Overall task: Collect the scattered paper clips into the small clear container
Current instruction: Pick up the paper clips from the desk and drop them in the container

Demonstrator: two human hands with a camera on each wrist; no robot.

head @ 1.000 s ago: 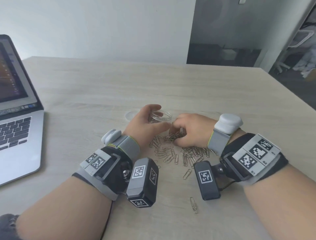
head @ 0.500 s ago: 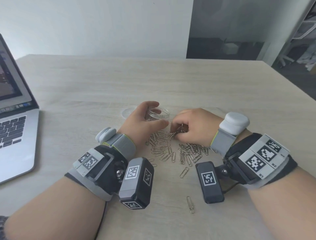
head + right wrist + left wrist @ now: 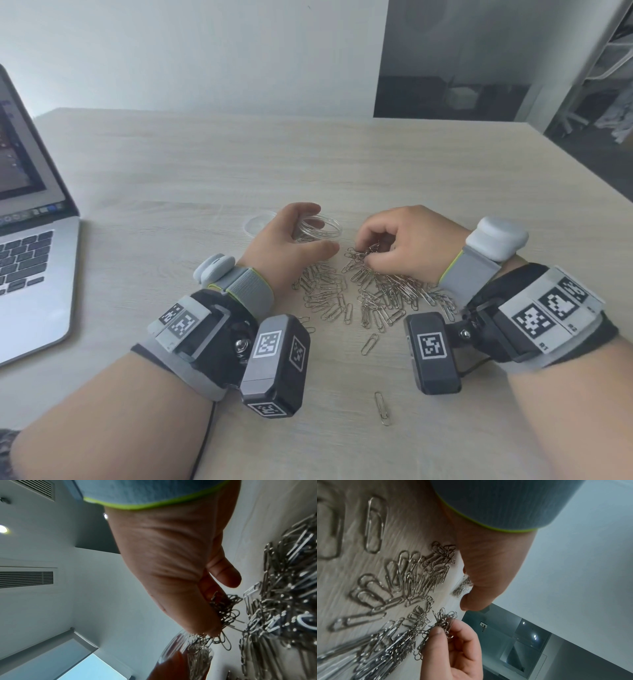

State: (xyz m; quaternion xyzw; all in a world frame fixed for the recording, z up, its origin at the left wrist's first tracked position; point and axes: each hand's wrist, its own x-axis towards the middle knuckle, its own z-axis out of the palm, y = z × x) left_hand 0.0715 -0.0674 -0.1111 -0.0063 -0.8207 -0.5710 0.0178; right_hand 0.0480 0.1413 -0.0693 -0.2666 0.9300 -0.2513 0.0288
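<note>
A small round clear container stands on the table, with several clips inside it. My left hand curls round its near side, thumb and fingers against the wall. Just right of it my right hand pinches a tangled bunch of silver paper clips between thumb and fingertips, lifted slightly off the table. A loose pile of paper clips is spread on the table below both hands. One clip lies apart from the pile, another stray clip nearer to me.
A clear round lid lies flat just left of the container. An open silver laptop stands at the table's left edge. The light wooden table stretches behind the hands.
My right hand has gathered a bunch of clips and raised it a little off the pile, beside the container. The left hand keeps its hold on the container.
</note>
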